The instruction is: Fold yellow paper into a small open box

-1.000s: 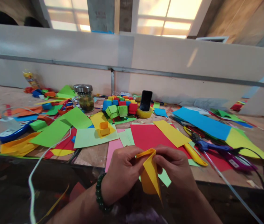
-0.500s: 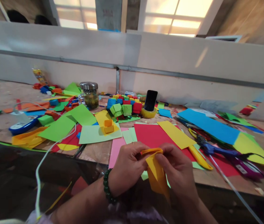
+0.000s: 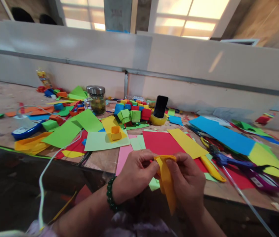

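Observation:
A folded piece of orange-yellow paper (image 3: 167, 179) is pinched between both hands just over the table's front edge. My left hand (image 3: 135, 176) grips its upper left corner with thumb and fingers. On the other side, my right hand (image 3: 188, 179) is closed on the paper's top right, thumb pressed to the front. The lower part of the paper hangs down in a point. Beyond the hands lies a red sheet (image 3: 159, 143) with a yellow sheet (image 3: 187, 143) across it. A small folded orange-yellow paper box (image 3: 116, 133) stands on a pale green sheet (image 3: 99, 142).
Folded coloured paper cubes (image 3: 135, 116) are piled at the back, beside a phone (image 3: 161, 106) propped on a yellow tape roll (image 3: 158, 120). A lidded glass jar (image 3: 97, 101) stands left of them. Blue-handled pliers (image 3: 228, 160) and a yellow cutter (image 3: 212, 168) lie right. A white cable (image 3: 42, 184) hangs over the left edge.
Both hands still hold the orange-yellow paper. Its hanging part looks narrower and more folded now, and the left fingers have shifted on its top edge. The view has moved slightly.

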The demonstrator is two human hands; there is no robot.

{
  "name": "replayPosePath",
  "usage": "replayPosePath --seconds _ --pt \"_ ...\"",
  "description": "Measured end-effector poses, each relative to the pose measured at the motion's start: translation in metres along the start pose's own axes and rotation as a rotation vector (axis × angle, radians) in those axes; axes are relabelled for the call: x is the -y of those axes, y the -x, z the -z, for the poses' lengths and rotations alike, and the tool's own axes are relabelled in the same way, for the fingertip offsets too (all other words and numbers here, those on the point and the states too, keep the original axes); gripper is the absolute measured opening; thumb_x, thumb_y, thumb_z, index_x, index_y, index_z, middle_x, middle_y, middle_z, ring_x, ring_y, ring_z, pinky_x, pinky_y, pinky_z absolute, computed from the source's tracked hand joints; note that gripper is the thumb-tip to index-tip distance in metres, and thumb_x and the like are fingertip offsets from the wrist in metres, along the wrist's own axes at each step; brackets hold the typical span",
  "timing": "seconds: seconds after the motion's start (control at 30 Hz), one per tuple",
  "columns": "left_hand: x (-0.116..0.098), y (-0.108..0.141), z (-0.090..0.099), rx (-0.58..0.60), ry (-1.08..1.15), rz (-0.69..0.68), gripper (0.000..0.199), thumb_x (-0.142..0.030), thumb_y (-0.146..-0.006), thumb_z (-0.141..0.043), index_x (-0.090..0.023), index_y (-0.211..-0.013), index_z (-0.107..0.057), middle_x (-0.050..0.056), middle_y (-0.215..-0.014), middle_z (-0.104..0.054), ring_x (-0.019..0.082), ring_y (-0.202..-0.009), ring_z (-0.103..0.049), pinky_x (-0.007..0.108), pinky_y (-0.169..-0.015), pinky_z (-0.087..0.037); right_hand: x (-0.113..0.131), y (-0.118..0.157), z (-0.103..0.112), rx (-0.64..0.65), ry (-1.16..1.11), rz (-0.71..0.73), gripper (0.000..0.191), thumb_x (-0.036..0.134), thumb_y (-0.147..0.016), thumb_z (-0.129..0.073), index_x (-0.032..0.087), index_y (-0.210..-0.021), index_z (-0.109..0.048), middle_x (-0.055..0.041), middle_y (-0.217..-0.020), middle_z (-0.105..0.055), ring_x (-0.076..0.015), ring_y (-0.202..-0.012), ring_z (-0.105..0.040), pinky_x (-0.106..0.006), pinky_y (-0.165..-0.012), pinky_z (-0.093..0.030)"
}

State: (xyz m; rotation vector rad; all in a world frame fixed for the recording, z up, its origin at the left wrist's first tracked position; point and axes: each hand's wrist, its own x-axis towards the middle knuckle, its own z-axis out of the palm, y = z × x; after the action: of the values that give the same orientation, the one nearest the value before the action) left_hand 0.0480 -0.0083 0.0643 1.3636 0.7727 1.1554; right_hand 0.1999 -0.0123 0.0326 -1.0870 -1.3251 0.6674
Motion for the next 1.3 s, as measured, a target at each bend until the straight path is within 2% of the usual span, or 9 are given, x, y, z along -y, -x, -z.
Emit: replayPosePath --seconds 0.13,0.3,0.43,0.6,0.73,0.93,1.03,1.13,1.3 --pt "0.002 -0.001 0.0 -0.001 0.039 -0.008 0.018 -0.02 -0.08 -0.058 -0.011 -0.074 -0.072 0.002 -0.071 -0.061 0.01 -0.06 -0.059 0.018 -0.057 -0.053 -0.003 0.0 0.001 -0.005 -0.014 -0.033 0.02 0.036 -0.082 -0.069 0.02 -0.077 -0.057 0.0015 -0.065 -0.061 -0.012 -0.054 -0.055 -0.021 -0.048 -0.045" --pt "0.0 0.0 0.001 0.023 0.084 -0.001 0.018 -0.02 -0.081 -0.06 -0.011 -0.085 -0.075 0.003 -0.071 -0.068 0.011 -0.065 -0.063 0.019 -0.063 -0.054 -0.009 0.002 0.004 -0.032 0.048 -0.024 0.02 0.036 -0.08 -0.07 0.02 -0.08 -0.059 -0.0005 -0.068 -0.063 -0.0147 -0.06 -0.059 -0.025 -0.054 -0.048" --pt "-0.001 0.002 0.003 0.051 0.08 0.002 0.022 -0.025 -0.085 -0.058 -0.012 -0.086 -0.075 0.004 -0.071 -0.07 0.014 -0.067 -0.065 0.022 -0.067 -0.055 -0.008 0.001 0.003 -0.051 0.032 -0.052 0.022 0.039 -0.08 -0.07 0.02 -0.079 -0.058 -0.0008 -0.067 -0.062 -0.0151 -0.059 -0.057 -0.025 -0.052 -0.049" --pt "0.001 0.003 0.004 0.058 0.07 0.003 0.026 -0.03 -0.087 -0.057 -0.012 -0.085 -0.075 0.003 -0.07 -0.067 0.011 -0.064 -0.062 0.02 -0.064 -0.054 -0.004 -0.004 0.003 -0.007 -0.019 -0.059 0.024 0.04 -0.079 -0.07 0.02 -0.077 -0.058 -0.0001 -0.065 -0.061 -0.0147 -0.057 -0.057 -0.024 -0.05 -0.048" --pt "0.001 0.003 0.003 0.021 0.009 -0.043 0.023 -0.027 -0.085 -0.058 -0.012 -0.079 -0.075 0.006 -0.08 -0.062 0.01 -0.065 -0.059 0.018 -0.058 -0.053 -0.002 -0.005 0.005 -0.009 0.0 -0.031 0.024 0.039 -0.078 -0.071 0.02 -0.074 -0.059 0.001 -0.064 -0.059 -0.0128 -0.056 -0.053 -0.022 -0.049 -0.044" --pt "0.001 0.002 0.001 0.017 0.025 -0.056 0.023 -0.025 -0.087 -0.055 -0.012 -0.078 -0.073 0.006 -0.088 -0.058 0.01 -0.071 -0.057 0.016 -0.061 -0.052 -0.004 -0.004 0.005 -0.023 -0.009 -0.039 0.025 0.041 -0.08 -0.069 0.02 -0.075 -0.058 0.0015 -0.064 -0.057 -0.012 -0.055 -0.051 -0.021 -0.047 -0.042" --pt "0.004 0.001 0.001 0.016 -0.035 -0.079 0.026 -0.026 -0.089 -0.052 -0.013 -0.08 -0.072 0.006 -0.085 -0.059 0.011 -0.074 -0.059 0.018 -0.063 -0.052 -0.005 -0.004 0.003 -0.039 -0.009 -0.029 0.025 0.041 -0.08 -0.069 0.02 -0.075 -0.057 0.0012 -0.064 -0.057 -0.0122 -0.056 -0.051 -0.022 -0.047 -0.043" --pt "0.008 0.0 0.002 -0.014 -0.084 -0.082 0.021 -0.025 -0.085 -0.056 -0.013 -0.077 -0.071 0.006 -0.081 -0.062 0.014 -0.077 -0.059 0.02 -0.066 -0.052 -0.005 -0.004 0.001 -0.029 -0.008 -0.015 0.024 0.04 -0.081 -0.068 0.02 -0.076 -0.057 0.0008 -0.065 -0.058 -0.0126 -0.057 -0.052 -0.022 -0.049 -0.044" --pt "0.01 -0.001 0.003 -0.025 -0.074 -0.065 0.022 -0.025 -0.085 -0.057 -0.012 -0.074 -0.072 0.004 -0.076 -0.059 0.012 -0.069 -0.057 0.02 -0.061 -0.05 -0.005 -0.005 0.003 0.007 -0.02 -0.007 0.021 0.038 -0.08 -0.069 0.02 -0.077 -0.059 -0.0001 -0.066 -0.061 -0.0145 -0.059 -0.057 -0.024 -0.052 -0.048"
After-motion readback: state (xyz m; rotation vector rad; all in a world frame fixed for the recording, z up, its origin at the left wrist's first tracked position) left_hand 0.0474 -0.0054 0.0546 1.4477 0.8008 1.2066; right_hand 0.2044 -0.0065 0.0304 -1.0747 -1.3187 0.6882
